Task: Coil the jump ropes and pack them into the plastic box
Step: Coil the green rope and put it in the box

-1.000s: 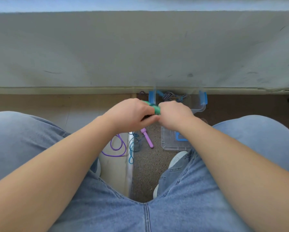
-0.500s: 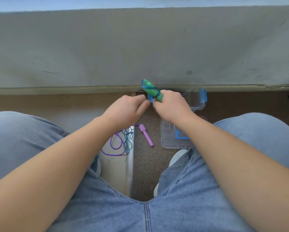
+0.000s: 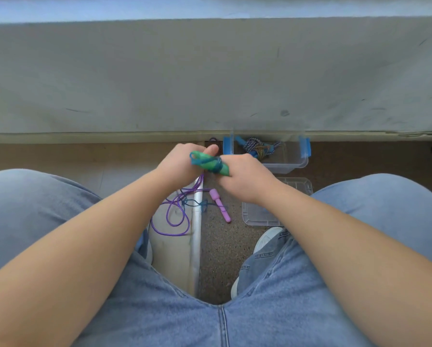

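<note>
- Handles (image 3: 211,166), green, wound with teal cord (image 3: 218,164), sit mid-frame in the right hand (image 3: 247,181), grip closed round them.
- Left hand (image 3: 181,164) pinches the cord's loop at their tip.
- Box (image 3: 288,160), just upper right, holds a striped rope (image 3: 252,144).
- Purple rope (image 3: 174,216) lies loose on the floor (image 3: 222,246) below.

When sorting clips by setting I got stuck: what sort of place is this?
Likely indoors, at floor level: a scuffed grey wall, speckled floor, and a metal strip between two floorings.
</note>
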### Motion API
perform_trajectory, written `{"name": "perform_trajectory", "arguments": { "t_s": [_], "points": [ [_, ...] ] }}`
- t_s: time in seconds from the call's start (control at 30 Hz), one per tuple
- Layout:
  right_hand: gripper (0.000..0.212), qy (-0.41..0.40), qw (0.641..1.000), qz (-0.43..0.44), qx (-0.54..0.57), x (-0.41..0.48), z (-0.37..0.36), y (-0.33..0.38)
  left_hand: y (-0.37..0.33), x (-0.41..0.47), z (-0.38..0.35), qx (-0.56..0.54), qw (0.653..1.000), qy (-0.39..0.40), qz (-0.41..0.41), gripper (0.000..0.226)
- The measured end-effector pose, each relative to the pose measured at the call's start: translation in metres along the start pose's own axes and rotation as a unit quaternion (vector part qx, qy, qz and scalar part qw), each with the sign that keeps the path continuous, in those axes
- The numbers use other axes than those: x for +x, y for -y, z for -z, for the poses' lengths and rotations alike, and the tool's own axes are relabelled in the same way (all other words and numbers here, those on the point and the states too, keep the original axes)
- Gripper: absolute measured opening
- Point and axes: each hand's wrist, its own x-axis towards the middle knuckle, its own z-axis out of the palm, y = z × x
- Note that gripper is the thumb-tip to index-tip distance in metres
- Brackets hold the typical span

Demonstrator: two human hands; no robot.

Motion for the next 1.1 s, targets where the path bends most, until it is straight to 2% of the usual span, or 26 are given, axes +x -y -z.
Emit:
{"name": "perform_trajectory", "arguments": {
  "t_s": [0.07, 0.13, 0.2, 0.27, 0.33, 0.4, 0.43, 0.5, 0.6, 0.7, 0.8, 0.87, 0.93, 1.0, 1.1],
  "points": [
    [0.019, -0.055, 0.997, -0.057, 0.021, 0.005, 0.001, -0.002, -0.008, -0.003, -0.01, -0.004, 0.999, -0.036, 0.005, 0.032],
    [0.017, -0.083, 0.99, -0.108, 0.022, 0.01, 0.0, -0.005, -0.016, -0.008, -0.012, -0.043, 0.998, -0.035, 0.0, 0.028],
    [0.021, -0.079, 0.984, -0.158, -0.038, 0.011, 0.002, -0.01, -0.017, -0.011, -0.012, -0.017, 0.997, -0.022, -0.07, 0.031],
    [0.024, -0.025, 0.975, -0.183, -0.124, 0.009, 0.004, -0.014, -0.019, -0.015, -0.006, 0.07, 0.986, -0.034, -0.148, 0.04],
    [0.017, 0.062, 0.971, -0.147, -0.179, 0.005, 0.003, -0.012, -0.021, -0.014, 0.005, 0.137, 0.971, -0.074, -0.184, 0.05],
    [0.01, 0.148, 0.967, -0.071, -0.193, 0.002, -0.001, -0.007, -0.021, -0.012, 0.013, 0.163, 0.965, -0.096, -0.183, 0.057],
    [0.009, 0.176, 0.965, -0.03, -0.192, 0.001, -0.002, -0.002, -0.019, -0.01, 0.015, 0.162, 0.967, -0.09, -0.172, 0.06],
    [0.022, 0.186, 0.965, 0.039, -0.18, -0.003, -0.001, 0.006, -0.011, -0.005, 0.016, 0.13, 0.982, -0.05, -0.124, 0.064],
    [0.029, 0.121, 0.984, 0.067, -0.109, -0.003, 0.003, 0.007, -0.002, -0.001, 0.014, 0.044, 0.999, 0.006, -0.021, 0.064],
    [0.025, 0.02, 1.0, 0.02, 0.001, 0.002, 0.004, 0.004, -0.002, 0.001, 0.007, -0.084, 0.995, -0.01, 0.046, 0.057],
    [0.025, -0.105, 0.986, -0.064, 0.116, 0.011, 0.009, 0.001, -0.006, -0.003, -0.004, -0.083, 0.996, -0.015, 0.033, 0.047],
    [0.016, -0.125, 0.979, -0.133, 0.091, 0.017, 0.014, -0.008, -0.008, -0.008, -0.007, -0.032, 0.999, 0.012, -0.025, 0.048],
    [0.02, -0.046, 0.98, -0.189, -0.041, 0.018, 0.017, -0.016, -0.01, -0.011, -0.007, 0.019, 0.993, -0.002, -0.12, 0.052],
    [0.024, 0.062, 0.967, -0.195, -0.15, 0.01, 0.013, -0.012, -0.014, -0.011, -0.003, 0.084, 0.978, -0.028, -0.189, 0.054],
    [0.01, 0.165, 0.957, -0.097, -0.22, 0.002, 0.0, 0.004, -0.011, -0.01, 0.003, 0.127, 0.973, -0.066, -0.18, 0.06]
  ]
}}
